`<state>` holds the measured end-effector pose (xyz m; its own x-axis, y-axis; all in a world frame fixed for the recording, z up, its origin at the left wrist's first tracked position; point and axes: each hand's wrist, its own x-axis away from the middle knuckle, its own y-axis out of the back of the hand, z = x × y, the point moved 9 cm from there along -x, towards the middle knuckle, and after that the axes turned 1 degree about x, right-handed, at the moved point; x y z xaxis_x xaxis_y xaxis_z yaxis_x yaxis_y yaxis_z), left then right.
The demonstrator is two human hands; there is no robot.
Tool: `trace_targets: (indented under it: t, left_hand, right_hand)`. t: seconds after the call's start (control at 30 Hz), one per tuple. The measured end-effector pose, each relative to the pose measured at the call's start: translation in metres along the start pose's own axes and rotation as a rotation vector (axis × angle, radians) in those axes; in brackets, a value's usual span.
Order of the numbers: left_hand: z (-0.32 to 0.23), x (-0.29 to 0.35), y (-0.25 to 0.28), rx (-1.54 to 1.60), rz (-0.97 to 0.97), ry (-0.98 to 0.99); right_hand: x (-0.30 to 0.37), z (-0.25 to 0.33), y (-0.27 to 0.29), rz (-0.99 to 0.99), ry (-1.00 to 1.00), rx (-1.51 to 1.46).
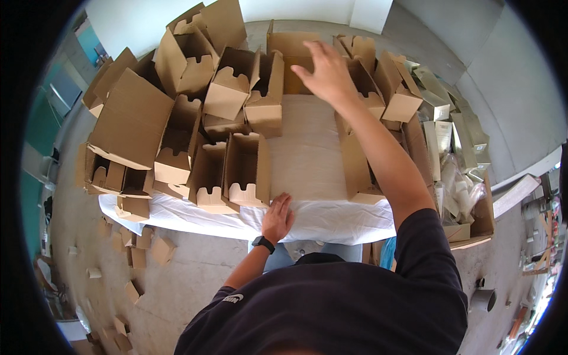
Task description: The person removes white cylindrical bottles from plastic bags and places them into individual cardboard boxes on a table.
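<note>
My right hand reaches to the far side of the table, fingers apart and holding nothing. Just beyond it stands an open brown cardboard box with its flap up; whether the hand touches that box, I cannot tell. My left hand, with a dark watch on the wrist, rests flat on the white cloth at the table's near edge. Its fingertips lie close to the corner of an open-topped carton with a notched front. Part of the right-hand carton is hidden behind my right forearm.
More open cartons crowd the table's left side, some stacked. At the right, a large box holds pale packages and clear plastic. Small cardboard pieces litter the floor at the left. A white wall rises behind.
</note>
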<state>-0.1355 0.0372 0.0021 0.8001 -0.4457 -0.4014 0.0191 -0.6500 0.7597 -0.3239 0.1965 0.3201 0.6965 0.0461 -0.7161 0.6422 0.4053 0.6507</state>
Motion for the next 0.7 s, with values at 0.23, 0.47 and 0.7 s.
trace_targets:
  t: [0.23,0.47,0.7]
  left_hand:
    - [0.003,0.000,-0.004,0.006,0.012,-0.009]
    - [0.003,0.000,-0.001,0.004,0.006,-0.005]
    - [0.006,0.005,-0.003,-0.018,-0.003,0.002]
  right_hand:
    - [-0.016,0.127,-0.080,0.135,0.276,-0.223]
    - [-0.038,0.127,-0.122,0.337,0.049,-0.225]
    - [-0.036,0.100,-0.042,0.000,-0.023,-0.538]
